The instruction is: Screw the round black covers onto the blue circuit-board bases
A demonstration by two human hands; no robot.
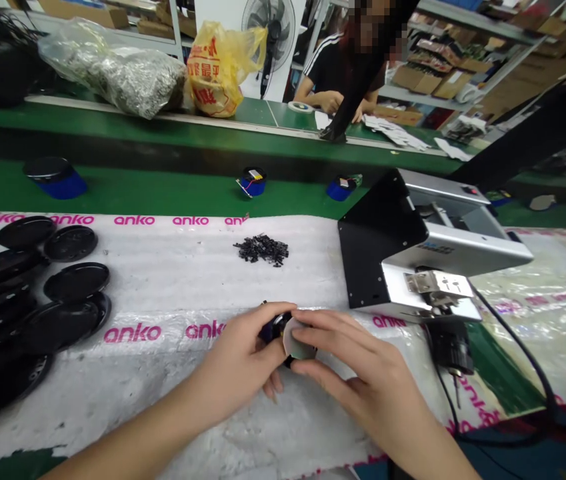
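Observation:
Both my hands meet over a small dark round part [277,328] on the white foam sheet [173,280] near the front edge. My left hand [241,363] curls its fingers around the part's left side. My right hand [357,373] pinches a small pale round piece [293,339] against the part. Most of the dark part is hidden under my fingers.
A stack of black round covers [37,287] lies at the left. A pile of tiny black pieces [261,249] sits mid-sheet. A silver and black machine [413,253] stands right of my hands. Blue-black units [55,177] ride the green belt [163,190]. Another person [333,73] works opposite.

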